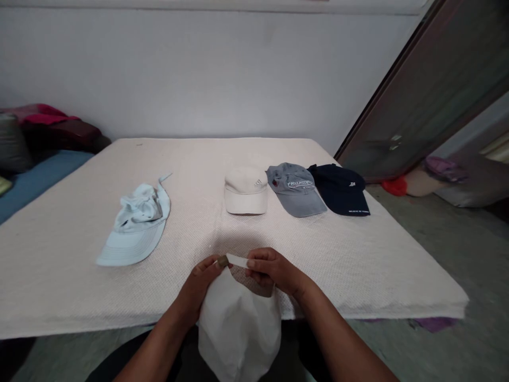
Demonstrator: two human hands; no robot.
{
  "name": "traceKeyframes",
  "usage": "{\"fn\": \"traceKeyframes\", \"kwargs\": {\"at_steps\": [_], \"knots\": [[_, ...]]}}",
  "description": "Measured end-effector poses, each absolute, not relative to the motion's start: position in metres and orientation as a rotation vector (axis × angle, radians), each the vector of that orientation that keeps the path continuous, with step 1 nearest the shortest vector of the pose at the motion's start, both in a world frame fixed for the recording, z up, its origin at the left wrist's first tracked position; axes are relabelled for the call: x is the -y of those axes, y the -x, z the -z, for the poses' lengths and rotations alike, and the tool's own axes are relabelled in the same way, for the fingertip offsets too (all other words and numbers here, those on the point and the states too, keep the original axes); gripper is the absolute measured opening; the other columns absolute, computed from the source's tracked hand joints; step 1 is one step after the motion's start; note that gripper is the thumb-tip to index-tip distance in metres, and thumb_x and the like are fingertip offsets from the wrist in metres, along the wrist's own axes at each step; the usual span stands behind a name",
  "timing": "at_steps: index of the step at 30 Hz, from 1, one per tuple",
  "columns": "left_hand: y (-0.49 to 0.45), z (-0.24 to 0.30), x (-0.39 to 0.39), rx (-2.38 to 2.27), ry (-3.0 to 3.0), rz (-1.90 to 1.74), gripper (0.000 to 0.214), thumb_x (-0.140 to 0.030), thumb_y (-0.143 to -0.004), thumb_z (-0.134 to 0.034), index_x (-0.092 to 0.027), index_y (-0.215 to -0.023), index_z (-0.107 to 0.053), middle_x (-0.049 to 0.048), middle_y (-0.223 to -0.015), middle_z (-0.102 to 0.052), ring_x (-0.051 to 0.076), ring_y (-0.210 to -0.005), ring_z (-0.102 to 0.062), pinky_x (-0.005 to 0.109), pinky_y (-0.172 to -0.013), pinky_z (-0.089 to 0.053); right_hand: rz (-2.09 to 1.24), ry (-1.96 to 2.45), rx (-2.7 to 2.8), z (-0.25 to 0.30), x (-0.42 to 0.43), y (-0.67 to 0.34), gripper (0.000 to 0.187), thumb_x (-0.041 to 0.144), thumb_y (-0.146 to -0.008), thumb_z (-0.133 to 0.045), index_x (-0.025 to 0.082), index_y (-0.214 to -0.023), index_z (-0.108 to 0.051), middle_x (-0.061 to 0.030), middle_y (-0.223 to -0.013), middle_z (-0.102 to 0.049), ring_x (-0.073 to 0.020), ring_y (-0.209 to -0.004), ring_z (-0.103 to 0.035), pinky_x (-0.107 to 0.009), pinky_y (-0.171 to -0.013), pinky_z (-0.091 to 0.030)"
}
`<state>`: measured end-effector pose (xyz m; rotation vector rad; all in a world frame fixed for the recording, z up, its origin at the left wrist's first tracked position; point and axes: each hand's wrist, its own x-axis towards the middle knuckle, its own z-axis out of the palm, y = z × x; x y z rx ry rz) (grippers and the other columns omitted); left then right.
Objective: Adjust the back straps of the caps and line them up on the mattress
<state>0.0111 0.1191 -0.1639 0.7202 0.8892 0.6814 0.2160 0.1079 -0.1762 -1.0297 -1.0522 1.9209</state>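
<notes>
A white cap [239, 329] is held before me at the bed's front edge, its back opening facing away from me. My left hand [202, 284] is closed on the cap's left side, by the brass-coloured buckle [222, 261]. The pale strap [237, 260] runs from that buckle to my right hand [272, 270], whose thumb and fingers pinch its other end. Beyond my hands lie a cream cap [246, 190], a grey-blue cap [296, 189] and a navy cap [340, 190], side by side. A light blue cap [137, 225] rests to the left, crumpled, with its strap sticking up.
The bed [194, 159] has a white textured cover and meets a pale wall [199, 74]. Folded cloths and a cushion [14, 143] are piled at far left. On the right stand a dark door panel [409, 95] and, on the floor, bundles with red cloth [394, 185].
</notes>
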Motion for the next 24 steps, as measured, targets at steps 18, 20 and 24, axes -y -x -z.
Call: {"fn": "traceKeyframes", "kwargs": {"at_steps": [18, 20, 24], "knots": [[-0.0129, 0.1680, -0.1166, -0.868, -0.754, -0.633, 0.018, -0.033, -0.077, -0.065, -0.020, -0.088, -0.066, 0.0003, -0.074, -0.067, 0.014, -0.065, -0.058, 0.024, -0.062, -0.042, -1.862, 1.049, 1.118, 0.1727, -0.1078, -0.2127, 0.025, 0.037, -0.073, -0.068, 0.014, -0.073, -0.057, 0.0055, -0.054, -0.044, -0.0055, -0.046, -0.037, -0.019, -0.043, -0.025], [-0.0128, 0.1682, -0.1165, -0.869, -0.755, -0.637, 0.019, -0.033, -0.076, -0.065, -0.019, -0.089, -0.066, 0.0007, -0.075, -0.067, 0.014, -0.065, -0.058, 0.024, -0.062, -0.042, -1.870, 1.038, 1.100, 0.1727, -0.1073, -0.2132, 0.025, 0.036, -0.073, -0.068, 0.014, -0.073, -0.057, 0.0057, -0.054, -0.044, -0.0054, -0.046, -0.037, -0.019, -0.043, -0.026], [-0.0143, 0.1678, -0.1158, -0.862, -0.750, -0.600, 0.018, -0.034, -0.077, -0.065, -0.019, -0.087, -0.066, 0.0004, -0.074, -0.066, 0.013, -0.064, -0.058, 0.023, -0.060, -0.041, -1.878, 1.016, 1.099, 0.1733, -0.1067, -0.2131, 0.025, 0.037, -0.074, -0.067, 0.014, -0.074, -0.057, 0.0060, -0.053, -0.044, -0.0050, -0.045, -0.036, -0.019, -0.042, -0.024]]}}
